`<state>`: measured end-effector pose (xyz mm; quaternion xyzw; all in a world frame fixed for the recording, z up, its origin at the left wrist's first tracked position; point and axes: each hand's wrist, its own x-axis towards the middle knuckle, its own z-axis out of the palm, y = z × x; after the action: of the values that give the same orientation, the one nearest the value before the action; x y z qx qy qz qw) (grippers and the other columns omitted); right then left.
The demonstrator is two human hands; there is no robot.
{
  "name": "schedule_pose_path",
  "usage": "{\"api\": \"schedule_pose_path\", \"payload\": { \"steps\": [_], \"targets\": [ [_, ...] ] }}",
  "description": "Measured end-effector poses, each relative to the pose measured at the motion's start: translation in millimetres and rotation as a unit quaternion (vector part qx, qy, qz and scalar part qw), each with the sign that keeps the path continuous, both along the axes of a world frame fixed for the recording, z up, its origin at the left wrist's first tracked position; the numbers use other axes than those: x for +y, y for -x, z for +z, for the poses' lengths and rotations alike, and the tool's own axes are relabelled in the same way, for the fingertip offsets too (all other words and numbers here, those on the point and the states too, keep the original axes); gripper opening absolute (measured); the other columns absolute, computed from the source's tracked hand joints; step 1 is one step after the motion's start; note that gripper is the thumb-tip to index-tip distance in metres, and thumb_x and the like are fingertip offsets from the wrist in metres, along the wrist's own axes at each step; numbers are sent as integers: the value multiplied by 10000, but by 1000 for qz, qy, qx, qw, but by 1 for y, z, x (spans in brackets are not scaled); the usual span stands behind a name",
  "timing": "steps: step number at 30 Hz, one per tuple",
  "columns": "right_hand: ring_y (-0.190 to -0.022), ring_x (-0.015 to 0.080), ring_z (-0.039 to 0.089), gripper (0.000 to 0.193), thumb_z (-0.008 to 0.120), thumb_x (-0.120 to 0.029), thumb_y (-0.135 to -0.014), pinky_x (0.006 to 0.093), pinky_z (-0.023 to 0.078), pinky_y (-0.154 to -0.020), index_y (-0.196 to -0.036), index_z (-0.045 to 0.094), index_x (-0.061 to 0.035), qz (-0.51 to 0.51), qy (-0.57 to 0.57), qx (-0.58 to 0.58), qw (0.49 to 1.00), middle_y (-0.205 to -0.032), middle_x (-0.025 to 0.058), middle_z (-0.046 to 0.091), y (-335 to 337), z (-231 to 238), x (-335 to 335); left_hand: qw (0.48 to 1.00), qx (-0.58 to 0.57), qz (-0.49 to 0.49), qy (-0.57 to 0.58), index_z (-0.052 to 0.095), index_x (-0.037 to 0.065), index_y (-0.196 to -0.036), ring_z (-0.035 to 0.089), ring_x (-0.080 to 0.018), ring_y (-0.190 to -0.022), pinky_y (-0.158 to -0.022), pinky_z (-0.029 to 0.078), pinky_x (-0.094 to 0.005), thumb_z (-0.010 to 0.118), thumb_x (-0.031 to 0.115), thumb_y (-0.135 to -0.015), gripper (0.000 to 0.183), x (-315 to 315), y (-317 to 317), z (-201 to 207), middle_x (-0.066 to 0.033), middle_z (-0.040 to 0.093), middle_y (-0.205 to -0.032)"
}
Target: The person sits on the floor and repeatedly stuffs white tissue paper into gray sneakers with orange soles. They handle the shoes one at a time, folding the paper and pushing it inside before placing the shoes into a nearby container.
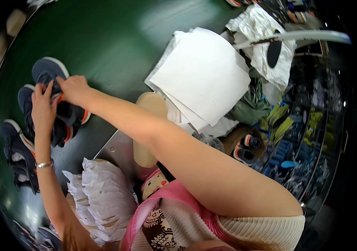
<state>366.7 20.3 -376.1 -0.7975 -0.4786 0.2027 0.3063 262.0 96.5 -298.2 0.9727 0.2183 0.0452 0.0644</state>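
At the far left of the green work table, a dark navy sneaker with a white sole edge and orange trim lies under both hands. My left hand reaches up with its fingers bent onto the shoe's tongue and lace area. From the right, my right hand grips the same opening, fingertips pressed together at the upper. What exactly the fingertips pinch is partly hidden. Beside it sits a second navy sneaker, partly covered by my left hand. Nearer to me is another dark sneaker, left of my braceleted wrist.
White paper sheets are stacked mid-table, with a beige insole-shaped piece in front. White paper-wrapped bundles stand close to my body. At right are a crumpled white bag, a box with sneakers and racks.
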Motion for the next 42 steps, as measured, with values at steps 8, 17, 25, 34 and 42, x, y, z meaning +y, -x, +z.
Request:
{"api": "schedule_pose_path", "payload": {
  "steps": [8,17,25,34,42],
  "targets": [
    [-918,328,602,375,617,-307,-833,441,487,-784,-1123,562,-76,-4,-95,125,988,-949,150,617,-4,97,-204,976,118,82,-161,507,181,-1302,536,-391,-1011,-835,459,-436,577,328,-882,451,62,18,-34,-229,523,-1102],
    [-852,280,646,268,588,-246,-850,380,523,-727,-1073,624,-102,-467,26,-28,883,-999,95,663,85,63,-613,957,-137,-165,-194,501,154,-1322,509,-337,-1099,-924,426,-409,570,282,-903,444,-72,-89,33,-208,512,-1207],
    [-883,349,624,307,591,-216,-839,406,498,-767,-1095,613,-47,-753,217,129,608,-975,168,655,250,30,-770,764,-269,-586,27,610,79,-1197,559,-263,-1058,-874,457,-346,519,75,-920,291,-430,-259,138,-123,572,-1176],
    [-869,357,626,254,575,-225,-839,419,494,-756,-1017,660,-65,-837,90,167,514,-921,184,664,253,-53,-845,611,43,-773,164,620,91,-1142,559,-302,-1031,-878,460,-356,636,59,-792,351,-756,-193,32,-122,558,-1146],
    [-883,376,608,247,583,-58,-808,407,487,-798,-1048,630,-23,-951,57,43,301,-966,204,636,283,-130,-962,505,106,-853,76,526,177,-1253,489,-283,-1122,-881,468,-375,728,113,-699,593,-978,-118,-145,-99,420,-1317]
  ]
}}
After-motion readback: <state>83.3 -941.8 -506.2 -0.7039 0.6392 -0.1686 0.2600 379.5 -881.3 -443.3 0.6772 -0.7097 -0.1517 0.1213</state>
